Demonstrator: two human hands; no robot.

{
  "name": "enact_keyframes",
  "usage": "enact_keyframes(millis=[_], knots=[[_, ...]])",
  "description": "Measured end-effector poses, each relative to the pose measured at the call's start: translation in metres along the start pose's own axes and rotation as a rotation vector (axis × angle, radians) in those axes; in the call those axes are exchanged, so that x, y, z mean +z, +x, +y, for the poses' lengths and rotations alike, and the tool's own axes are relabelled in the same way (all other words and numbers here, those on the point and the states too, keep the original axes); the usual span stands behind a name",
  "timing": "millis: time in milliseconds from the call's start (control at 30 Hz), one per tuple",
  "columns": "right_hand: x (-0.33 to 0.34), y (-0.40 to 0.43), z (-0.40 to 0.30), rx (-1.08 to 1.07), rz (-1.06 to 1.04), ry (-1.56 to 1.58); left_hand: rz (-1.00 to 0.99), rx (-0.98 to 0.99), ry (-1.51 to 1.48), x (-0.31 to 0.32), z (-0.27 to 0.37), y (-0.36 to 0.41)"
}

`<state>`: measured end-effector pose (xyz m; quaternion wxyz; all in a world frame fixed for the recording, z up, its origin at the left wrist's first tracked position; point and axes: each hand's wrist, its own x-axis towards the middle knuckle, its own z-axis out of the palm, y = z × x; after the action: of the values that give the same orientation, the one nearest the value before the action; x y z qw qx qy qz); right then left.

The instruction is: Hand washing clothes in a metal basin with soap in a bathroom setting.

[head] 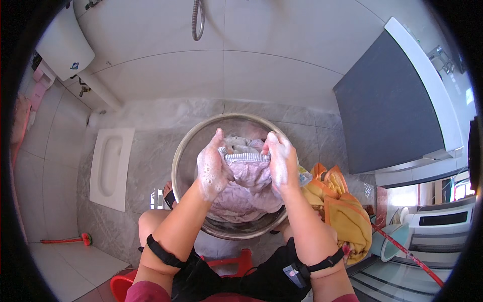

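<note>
Soap suds cover both of my hands. My left hand (215,166) grips one side of a wet, pale pinkish garment (251,173) with a striped ribbed edge. On the other side of that ribbed edge, my right hand (280,156) holds the cloth, so the edge is stretched between the two. The rest of the wet fabric hangs down and lies bunched in a large round metal basin (181,151) on the floor. Folds of cloth hide some of my fingertips, and the basin's bottom is mostly covered.
Yellow and orange cloth (343,215) is heaped right of the basin. A squat toilet (113,170) is set in the floor at left, near a red-handled brush (86,238). A grey cabinet (392,105) stands at right. A red bucket (122,283) and a red stool (243,262) are close to me.
</note>
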<state>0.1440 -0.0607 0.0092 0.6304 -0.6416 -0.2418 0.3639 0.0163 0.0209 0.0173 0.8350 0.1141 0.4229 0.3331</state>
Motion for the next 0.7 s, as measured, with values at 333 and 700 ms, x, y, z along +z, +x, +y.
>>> enact_keyframes(millis=[333, 700], knots=[[0.003, -0.001, 0.001, -0.165, -0.076, -0.13, -0.049, 0.019, 0.027, -0.016, 0.0, 0.014], [-0.01, 0.0, -0.005, 0.024, -0.302, -0.425, -0.326, 0.016, 0.283, -0.017, -0.024, 0.018]])
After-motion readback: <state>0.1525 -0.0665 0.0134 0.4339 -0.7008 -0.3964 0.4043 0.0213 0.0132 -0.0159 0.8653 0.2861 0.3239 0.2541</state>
